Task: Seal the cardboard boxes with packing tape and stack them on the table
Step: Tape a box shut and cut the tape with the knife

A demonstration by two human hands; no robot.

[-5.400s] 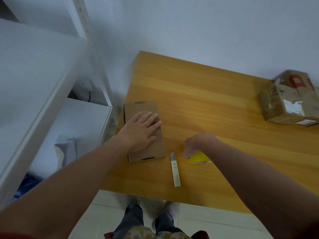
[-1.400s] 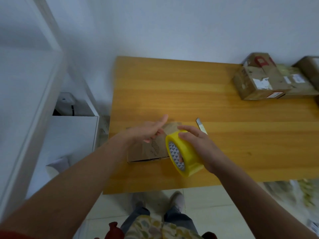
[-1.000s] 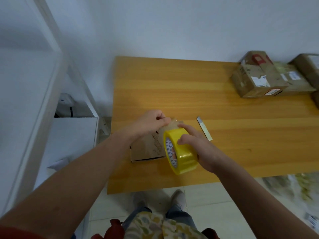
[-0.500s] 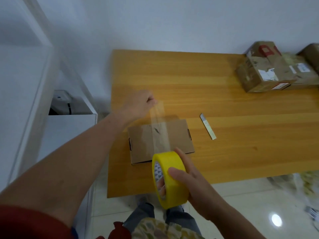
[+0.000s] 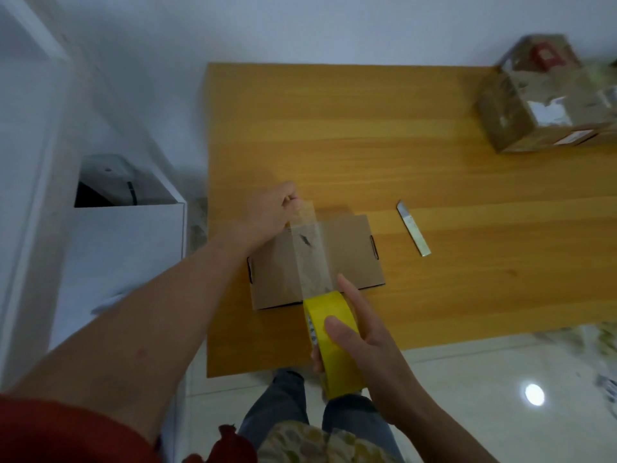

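Left hand (image 5: 273, 208) pinches the strip (image 5: 307, 248) by its end, fingers curled tight, just past the box's far edge. Right hand (image 5: 364, 342) grips the roll (image 5: 337, 372), thumb on the outer face, index straight alongside. The strip runs between my two sets of fingers, over the box (image 5: 347, 255), which lies flat on the table (image 5: 367, 128). Box looks light, thin card, probably slides, so press on the lid. Strip is sticky and floppy: hold the ends only, keep it taut. Blade (image 5: 413, 232) lies right of my fingers.

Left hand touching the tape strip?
Touching. Head view: the left hand pinches the free end of the clear tape strip, stretched over the flat box.
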